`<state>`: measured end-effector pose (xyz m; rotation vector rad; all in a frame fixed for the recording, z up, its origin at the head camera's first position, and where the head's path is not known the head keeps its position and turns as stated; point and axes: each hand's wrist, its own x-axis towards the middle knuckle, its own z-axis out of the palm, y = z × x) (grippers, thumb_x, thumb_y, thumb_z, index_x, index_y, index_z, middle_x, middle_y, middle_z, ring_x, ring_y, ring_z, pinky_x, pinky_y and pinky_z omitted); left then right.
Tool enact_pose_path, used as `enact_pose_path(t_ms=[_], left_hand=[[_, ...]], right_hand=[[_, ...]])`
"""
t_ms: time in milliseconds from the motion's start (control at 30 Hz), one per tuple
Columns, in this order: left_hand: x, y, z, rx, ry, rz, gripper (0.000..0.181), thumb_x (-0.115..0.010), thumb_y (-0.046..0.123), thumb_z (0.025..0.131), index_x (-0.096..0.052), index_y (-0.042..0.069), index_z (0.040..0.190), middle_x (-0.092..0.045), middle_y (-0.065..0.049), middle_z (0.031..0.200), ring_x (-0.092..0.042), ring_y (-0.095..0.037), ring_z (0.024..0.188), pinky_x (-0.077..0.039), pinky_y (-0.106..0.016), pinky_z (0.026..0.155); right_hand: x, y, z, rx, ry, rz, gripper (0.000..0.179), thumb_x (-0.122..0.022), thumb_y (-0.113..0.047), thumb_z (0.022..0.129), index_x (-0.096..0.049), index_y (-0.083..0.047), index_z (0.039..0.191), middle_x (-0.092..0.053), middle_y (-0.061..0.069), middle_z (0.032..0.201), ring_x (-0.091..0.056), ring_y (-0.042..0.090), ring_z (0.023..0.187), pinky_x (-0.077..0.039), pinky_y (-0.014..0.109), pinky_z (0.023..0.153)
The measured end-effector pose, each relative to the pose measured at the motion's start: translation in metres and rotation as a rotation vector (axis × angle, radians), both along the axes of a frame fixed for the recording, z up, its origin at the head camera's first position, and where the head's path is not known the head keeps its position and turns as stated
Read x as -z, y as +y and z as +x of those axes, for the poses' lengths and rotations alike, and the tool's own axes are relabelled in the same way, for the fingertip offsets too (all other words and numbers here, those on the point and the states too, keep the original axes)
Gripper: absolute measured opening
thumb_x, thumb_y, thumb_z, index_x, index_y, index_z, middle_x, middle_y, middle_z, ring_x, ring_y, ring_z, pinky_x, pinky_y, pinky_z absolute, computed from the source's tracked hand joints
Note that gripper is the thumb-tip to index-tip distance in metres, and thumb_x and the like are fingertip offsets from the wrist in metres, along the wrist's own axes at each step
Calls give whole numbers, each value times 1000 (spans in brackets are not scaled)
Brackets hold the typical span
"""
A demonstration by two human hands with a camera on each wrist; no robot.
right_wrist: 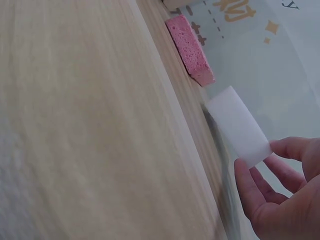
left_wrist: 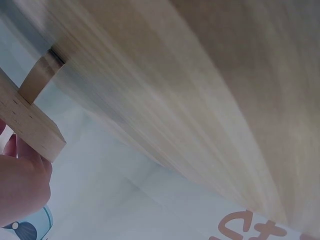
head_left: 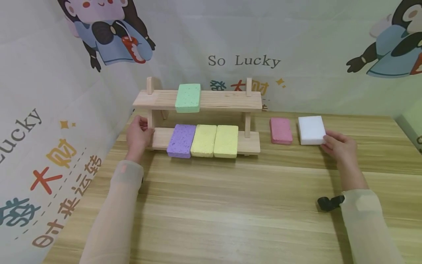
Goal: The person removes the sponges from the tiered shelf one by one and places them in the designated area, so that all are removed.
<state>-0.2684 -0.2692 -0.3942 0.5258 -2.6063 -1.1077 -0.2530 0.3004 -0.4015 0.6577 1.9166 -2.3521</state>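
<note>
One smooth white block (head_left: 311,130) sits over the right part of the table (head_left: 230,205), clamped at its near right edge between the thumb and fingers of the right hand (head_left: 341,147). The right wrist view suggests that it is at least partly raised. The step in hand looks like picking it up; the next move probably calls for a steady pinch and a level carry, perhaps toward the rack. Just left of the block lies a pink sponge (head_left: 281,131), rectangular and pitted. Farther left stands a two-tier wooden rack (head_left: 227,101) of pale, straight-grained boards, its left end gripped by the curled left hand (head_left: 138,138), seemingly to brace it. A porous purple sponge (head_left: 181,140) and two yellow sponges (head_left: 204,140) sit side by side on the lower board; a speckled green sponge (head_left: 188,98) rests above. Behind hangs a creased, printed cloth (head_left: 181,36).
</note>
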Motion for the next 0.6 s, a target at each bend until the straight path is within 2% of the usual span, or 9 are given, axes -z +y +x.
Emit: enact_pose_path(t_ms=[233, 600], left_hand=[[-1, 0, -1, -6, -25, 3, 34, -60, 3, 92, -52, 0, 124, -60, -20, 129, -58, -32, 118, -47, -45, 103], [-3, 2, 0, -10, -9, -4, 32, -60, 3, 92, -52, -1, 123, -61, -21, 127, -58, -33, 119, -46, -46, 105]], right_hand=[[5, 1, -3, -1, -35, 37, 15, -64, -11, 95, -67, -23, 87, -58, -11, 89, -65, -1, 71, -57, 14, 69], [7, 1, -4, -7, -28, 26, 17, -63, -10, 94, -68, -23, 84, -60, -12, 83, -66, -1, 70, -57, 14, 68]])
